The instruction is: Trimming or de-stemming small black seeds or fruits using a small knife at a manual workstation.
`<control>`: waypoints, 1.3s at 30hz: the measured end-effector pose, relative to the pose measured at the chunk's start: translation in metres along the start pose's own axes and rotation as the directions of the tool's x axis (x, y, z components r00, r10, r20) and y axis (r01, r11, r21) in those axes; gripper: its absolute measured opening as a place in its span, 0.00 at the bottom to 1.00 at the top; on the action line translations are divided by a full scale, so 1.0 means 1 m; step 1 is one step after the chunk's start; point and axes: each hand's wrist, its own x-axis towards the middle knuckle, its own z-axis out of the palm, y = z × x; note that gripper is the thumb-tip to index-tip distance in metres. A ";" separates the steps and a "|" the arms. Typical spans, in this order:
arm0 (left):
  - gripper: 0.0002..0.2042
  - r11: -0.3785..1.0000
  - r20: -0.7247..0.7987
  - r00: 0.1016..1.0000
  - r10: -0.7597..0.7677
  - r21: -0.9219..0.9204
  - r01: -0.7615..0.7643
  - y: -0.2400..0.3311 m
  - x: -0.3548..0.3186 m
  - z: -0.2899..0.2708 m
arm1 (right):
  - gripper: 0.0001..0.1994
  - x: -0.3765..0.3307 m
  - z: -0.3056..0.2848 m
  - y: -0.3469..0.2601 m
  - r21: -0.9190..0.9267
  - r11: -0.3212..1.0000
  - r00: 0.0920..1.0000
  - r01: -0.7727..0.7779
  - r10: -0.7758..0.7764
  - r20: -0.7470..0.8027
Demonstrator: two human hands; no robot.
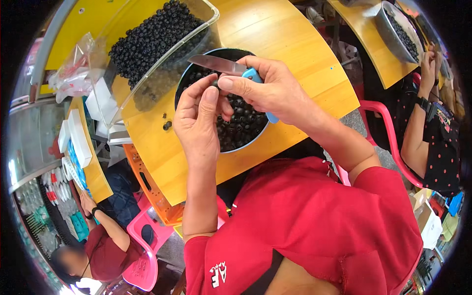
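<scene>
My right hand [275, 88] grips a small knife [216, 64] by its blue handle, the blade pointing left above a round bowl [268, 130]. Beside the blade, the fingertips of my left hand [199, 115] are pinched together; a small dark bit shows between them, too hidden to name. Small black round berry-like pieces [238, 123] fill much of the bowl under both hands. Behind it to the left, a clear plastic bin [216, 17] holds a large heap of similar black pieces [152, 42], many with a pale ring or hole.
The wooden table [295, 44] carries a few loose black pieces [167, 125] left of the bowl. An orange crate [147, 184] stands below its left edge. At the right, another person [418, 132] sits by a metal bowl [398, 34]; another person [105, 241] sits lower left.
</scene>
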 end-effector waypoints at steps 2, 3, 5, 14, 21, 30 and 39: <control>0.13 0.988 0.024 0.996 0.089 0.125 -0.091 0.001 -0.001 0.001 | 0.13 0.000 0.000 -0.002 0.028 0.999 0.999 -0.019 0.018 0.030; 0.13 0.988 0.020 0.996 0.089 0.124 -0.091 0.002 -0.002 0.003 | 0.13 0.000 -0.001 -0.004 0.027 0.999 0.999 -0.022 0.021 0.033; 0.12 0.971 -0.008 0.991 0.135 0.202 -0.131 0.004 -0.004 0.009 | 0.12 -0.002 -0.004 -0.009 0.106 0.989 0.993 -0.103 0.096 0.067; 0.11 0.952 0.021 0.985 0.169 0.256 -0.168 0.007 -0.003 0.011 | 0.11 0.000 -0.003 -0.011 0.149 0.976 0.985 -0.161 0.148 0.092; 0.11 0.954 0.026 0.986 0.167 0.247 -0.168 0.006 -0.005 0.008 | 0.09 0.001 -0.010 -0.007 0.242 0.954 0.972 -0.178 0.133 0.192; 0.13 0.997 0.031 0.999 -0.011 -0.070 0.013 0.006 -0.001 0.005 | 0.11 0.000 -0.002 -0.009 0.073 0.997 0.996 -0.034 0.028 0.084; 0.12 0.985 0.069 0.997 -0.046 -0.161 0.056 0.003 0.003 -0.001 | 0.13 -0.007 0.001 -0.004 -0.047 0.991 0.993 0.122 -0.122 0.013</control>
